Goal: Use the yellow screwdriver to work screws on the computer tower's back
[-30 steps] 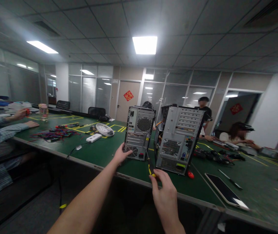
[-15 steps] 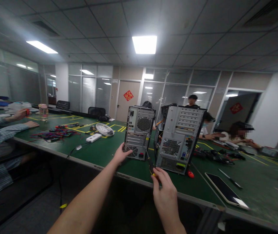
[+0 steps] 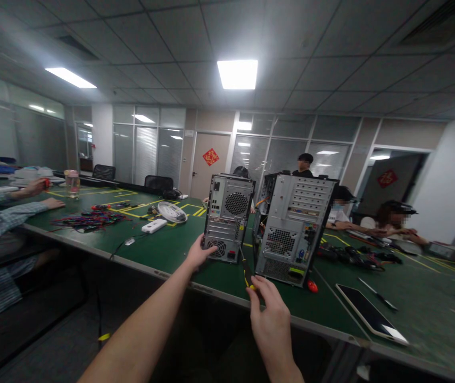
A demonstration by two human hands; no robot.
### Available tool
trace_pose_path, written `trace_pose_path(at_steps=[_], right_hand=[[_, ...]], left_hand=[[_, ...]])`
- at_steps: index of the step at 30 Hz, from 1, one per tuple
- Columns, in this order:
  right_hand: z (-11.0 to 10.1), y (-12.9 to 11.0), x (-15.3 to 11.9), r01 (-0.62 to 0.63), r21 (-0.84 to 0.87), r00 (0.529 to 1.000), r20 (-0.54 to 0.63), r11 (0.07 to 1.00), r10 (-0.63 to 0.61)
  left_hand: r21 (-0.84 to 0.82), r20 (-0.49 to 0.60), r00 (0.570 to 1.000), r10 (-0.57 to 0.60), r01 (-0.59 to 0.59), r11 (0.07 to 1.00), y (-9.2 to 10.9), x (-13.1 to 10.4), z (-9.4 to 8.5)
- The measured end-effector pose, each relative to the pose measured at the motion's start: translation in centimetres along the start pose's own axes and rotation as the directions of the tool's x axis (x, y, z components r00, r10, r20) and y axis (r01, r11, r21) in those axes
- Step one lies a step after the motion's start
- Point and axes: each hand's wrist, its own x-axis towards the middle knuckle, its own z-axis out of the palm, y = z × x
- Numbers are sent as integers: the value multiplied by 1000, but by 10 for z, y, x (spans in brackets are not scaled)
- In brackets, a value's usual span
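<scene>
A small computer case (image 3: 229,219) stands upright on the green table, its back panel facing me. My left hand (image 3: 201,252) holds its lower left edge, thumb across the panel by the bottom vent and fingers hidden along the side. Between fingertips and thumb, my right hand (image 3: 270,303) pinches the handle end of a black and yellow screwdriver (image 3: 247,272). The screwdriver's shaft points up to the lower right edge of the small case; I cannot tell whether its tip sits in a screw. Right of it stands a larger computer case (image 3: 287,229), also back towards me.
Tangled thin cables (image 3: 91,217), a white power strip (image 3: 154,226) and a white round basket (image 3: 172,211) lie leftward. A phone (image 3: 371,314), a pen-like tool (image 3: 378,293) and black cables (image 3: 355,256) lie rightward. Co-workers sit at both sides; another person (image 3: 304,166) is behind.
My hands, the screwdriver and both cases stay nearly in place. The person behind the larger case has moved left, and the seated co-workers at right have shifted slightly.
</scene>
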Motion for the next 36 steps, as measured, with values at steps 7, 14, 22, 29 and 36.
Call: trace_pose_path(at_steps=[7, 14, 22, 29, 36], right_hand=[[1, -1, -1, -52, 7, 999, 3, 999, 52], [0, -5, 0, -55, 38, 998, 26, 998, 54], [-3, -5, 2, -48, 19, 999, 16, 999, 48], [0, -5, 1, -103, 61, 994, 45, 993, 100], [-3, -2, 0, -35, -4, 999, 15, 999, 35]], left_hand=[[19, -6, 1000, 2, -2, 1000, -6, 3, -1], [7, -5, 1000, 4, -4, 1000, -11, 4, -1], [17, -19, 1000, -14, 14, 1000, -2, 0, 0], [21, -7, 1000, -6, 6, 1000, 1, 0, 0], [20, -7, 1000, 19, -19, 1000, -6, 2, -1]])
